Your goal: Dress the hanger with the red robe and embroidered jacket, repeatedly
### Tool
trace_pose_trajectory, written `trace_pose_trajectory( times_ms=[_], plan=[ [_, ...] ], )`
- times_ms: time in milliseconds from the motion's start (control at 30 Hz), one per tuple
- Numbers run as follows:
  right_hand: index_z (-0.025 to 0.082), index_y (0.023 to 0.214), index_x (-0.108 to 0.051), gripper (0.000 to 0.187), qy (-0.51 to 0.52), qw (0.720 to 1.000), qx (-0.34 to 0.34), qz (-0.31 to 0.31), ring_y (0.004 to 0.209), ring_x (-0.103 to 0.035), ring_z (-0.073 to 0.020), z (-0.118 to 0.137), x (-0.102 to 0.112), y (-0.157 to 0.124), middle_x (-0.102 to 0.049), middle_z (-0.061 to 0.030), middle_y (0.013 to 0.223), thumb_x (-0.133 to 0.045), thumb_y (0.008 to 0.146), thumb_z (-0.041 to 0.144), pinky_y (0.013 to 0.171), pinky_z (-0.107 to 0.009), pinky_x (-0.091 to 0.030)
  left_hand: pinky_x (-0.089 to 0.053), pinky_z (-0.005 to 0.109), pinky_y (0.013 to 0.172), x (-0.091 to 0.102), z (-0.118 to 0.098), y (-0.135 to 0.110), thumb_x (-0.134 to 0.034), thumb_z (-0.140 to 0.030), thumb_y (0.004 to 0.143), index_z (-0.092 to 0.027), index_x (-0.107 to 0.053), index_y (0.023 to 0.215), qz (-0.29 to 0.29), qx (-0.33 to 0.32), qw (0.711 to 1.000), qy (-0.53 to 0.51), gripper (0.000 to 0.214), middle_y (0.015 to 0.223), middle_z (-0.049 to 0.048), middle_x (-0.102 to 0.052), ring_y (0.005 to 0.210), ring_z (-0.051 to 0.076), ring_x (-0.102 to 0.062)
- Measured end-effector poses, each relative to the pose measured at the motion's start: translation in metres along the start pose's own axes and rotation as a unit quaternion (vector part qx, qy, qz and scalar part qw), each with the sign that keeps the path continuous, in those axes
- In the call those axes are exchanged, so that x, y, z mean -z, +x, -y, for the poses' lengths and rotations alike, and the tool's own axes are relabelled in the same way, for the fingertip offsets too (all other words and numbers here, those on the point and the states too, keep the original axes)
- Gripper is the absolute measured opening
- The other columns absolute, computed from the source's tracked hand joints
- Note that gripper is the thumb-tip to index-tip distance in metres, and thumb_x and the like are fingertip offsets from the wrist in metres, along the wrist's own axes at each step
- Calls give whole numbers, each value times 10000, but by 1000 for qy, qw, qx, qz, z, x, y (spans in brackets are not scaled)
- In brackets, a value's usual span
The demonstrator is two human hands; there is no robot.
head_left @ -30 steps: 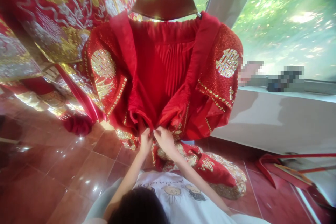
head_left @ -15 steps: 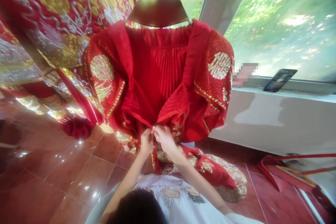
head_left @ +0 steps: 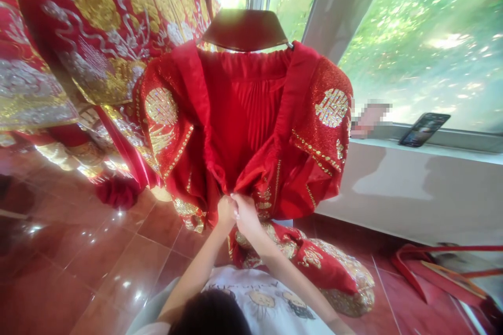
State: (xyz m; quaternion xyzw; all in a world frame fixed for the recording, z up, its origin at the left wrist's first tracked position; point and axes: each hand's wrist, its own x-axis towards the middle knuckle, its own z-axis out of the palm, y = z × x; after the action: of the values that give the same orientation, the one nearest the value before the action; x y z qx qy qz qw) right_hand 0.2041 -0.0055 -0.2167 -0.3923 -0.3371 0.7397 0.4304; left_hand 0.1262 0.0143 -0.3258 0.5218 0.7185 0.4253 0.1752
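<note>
A red jacket with gold embroidery point(head_left: 243, 125) hangs open on a wooden hanger point(head_left: 244, 30) in front of me. My left hand point(head_left: 225, 213) and my right hand point(head_left: 247, 215) meet at the bottom of its front opening. Both are closed in a pinch on the two red front edges, pressed together. The jacket's lower part lies bunched on the floor point(head_left: 314, 267) below my right arm. What the fingertips grip beyond the cloth is hidden.
A larger red and gold embroidered garment point(head_left: 78, 47) hangs at the left. A white window ledge point(head_left: 424, 178) at the right carries a dark phone point(head_left: 424, 129). Red hangers point(head_left: 436, 267) lie on the glossy red tile floor point(head_left: 78, 261).
My two hands have drawn closer together at the jacket's front edges, and the opening just above them has narrowed. The view has shifted slightly.
</note>
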Motion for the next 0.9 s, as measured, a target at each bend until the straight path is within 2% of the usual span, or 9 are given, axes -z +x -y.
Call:
trace_pose_trajectory(
  times_ms=[133,200,333,433,500,567,733,800,900],
  plan=[
    [194,515,-444,257,-11,1000,14,-11,357,-231,-58,3,2,4,-284,76,351,-565,645,379,417,-236,-155,-345,268,542,5,-10,-3,-628,-159,767,-188,-422,502,-1,-10,1000,0,336,528,-10,-441,503,123,-394],
    [191,533,-458,259,-8,1000,16,-16,356,-233,-54,-1,5,6,-297,79,360,-564,641,401,414,-232,-152,-343,282,561,9,-15,-4,-606,-122,728,-198,-437,521,-14,-14,1000,-4,278,571,16,-482,539,149,-431],
    [197,552,-446,270,4,1000,5,-16,340,-212,-51,-11,6,8,-291,87,360,-561,646,422,398,-227,-141,-389,299,638,15,-21,2,-548,-140,758,-199,-516,685,-65,-15,998,-13,99,718,54,-555,684,195,-514],
    [194,576,-480,252,8,1000,0,-22,329,-215,-57,-11,3,7,-303,85,356,-563,653,418,387,-230,-136,-370,280,572,12,-20,11,-529,-137,774,-208,-461,607,-68,-14,997,-26,194,609,18,-506,580,162,-468],
    [195,557,-475,241,11,999,2,-32,334,-217,-58,-4,0,6,-304,81,357,-549,652,404,386,-232,-139,-315,258,498,8,-20,15,-529,-143,803,-205,-373,517,-52,-9,998,-34,332,491,-24,-400,466,119,-362],
    [200,517,-438,254,14,999,14,-40,350,-227,-58,9,-2,5,-300,73,361,-534,657,388,396,-234,-151,-294,233,483,3,-22,18,-557,-172,836,-186,-369,508,-39,-4,998,-40,379,467,-58,-349,436,87,-297],
    [191,507,-445,280,6,998,46,-35,368,-259,-56,37,-2,0,-314,67,364,-573,675,375,418,-231,-170,-353,266,545,0,-34,12,-649,-120,758,-180,-476,520,-33,-3,998,-56,300,529,-10,-464,517,120,-422],
    [190,527,-458,271,5,998,47,-34,356,-240,-53,37,-2,-4,-301,75,354,-573,679,383,414,-227,-152,-412,287,607,3,-37,10,-628,-138,792,-174,-544,592,-45,0,997,-68,220,631,29,-549,612,154,-507],
    [190,558,-463,262,7,999,40,-30,343,-232,-50,30,-5,-7,-305,81,342,-553,691,397,407,-219,-145,-507,335,764,5,-39,13,-568,-266,903,-151,-632,916,-59,-3,993,-99,131,942,73,-631,830,171,-593]
  ],
)
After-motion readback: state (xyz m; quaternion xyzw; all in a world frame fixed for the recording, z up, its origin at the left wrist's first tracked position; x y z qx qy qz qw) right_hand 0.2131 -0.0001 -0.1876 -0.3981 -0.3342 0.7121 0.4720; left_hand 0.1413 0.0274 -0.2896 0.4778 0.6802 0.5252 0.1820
